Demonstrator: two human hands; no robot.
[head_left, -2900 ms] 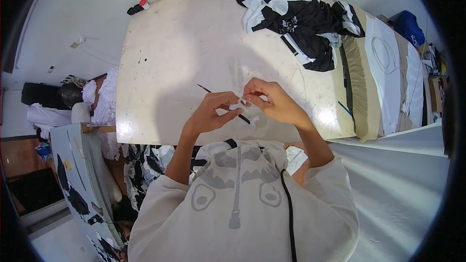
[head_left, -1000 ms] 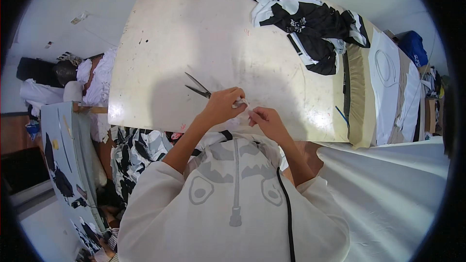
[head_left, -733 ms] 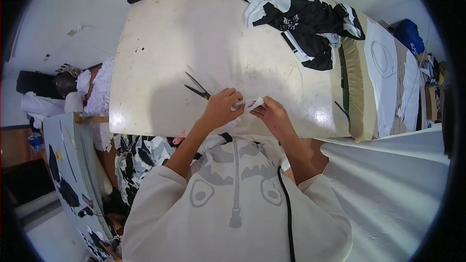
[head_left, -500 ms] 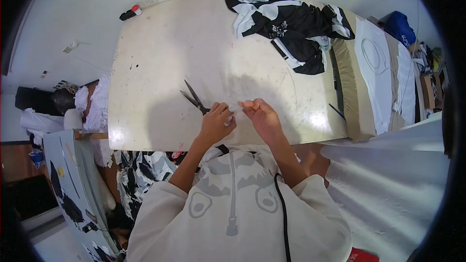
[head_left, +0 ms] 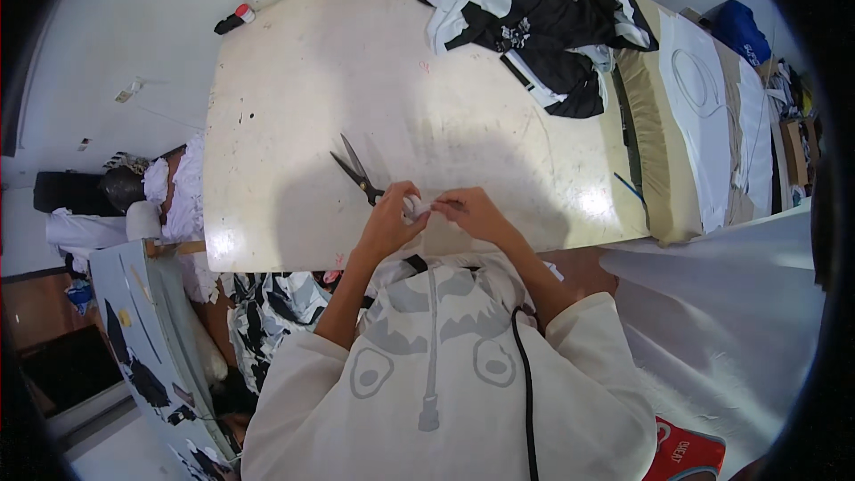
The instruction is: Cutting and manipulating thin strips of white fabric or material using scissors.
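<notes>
My left hand [head_left: 389, 223] is curled around a small whitish piece [head_left: 414, 206], which looks like a little roll or loop; its exact kind is hard to make out. Against the end of that piece, my right hand [head_left: 474, 214] pinches with its fingertips, so both hands meet close to the table's near edge. A pair of dark scissors [head_left: 363, 180] has its blades parted and points toward the far left. Its handles reach the left hand's fingers and are partly hidden there; whether the hand touches them I cannot tell.
The pale table [head_left: 303, 80] bears a heap of black, white and grey garments [head_left: 543, 27] at the far right. A blue pen-like stick [head_left: 629, 185] lies near a beige padded fabric stack [head_left: 655, 116]. Patterned cloth [head_left: 267, 312] lies below the near left edge.
My right hand has moved left and turned, and its fingertips now meet the whitish piece at the left hand. The view has shifted slightly.
</notes>
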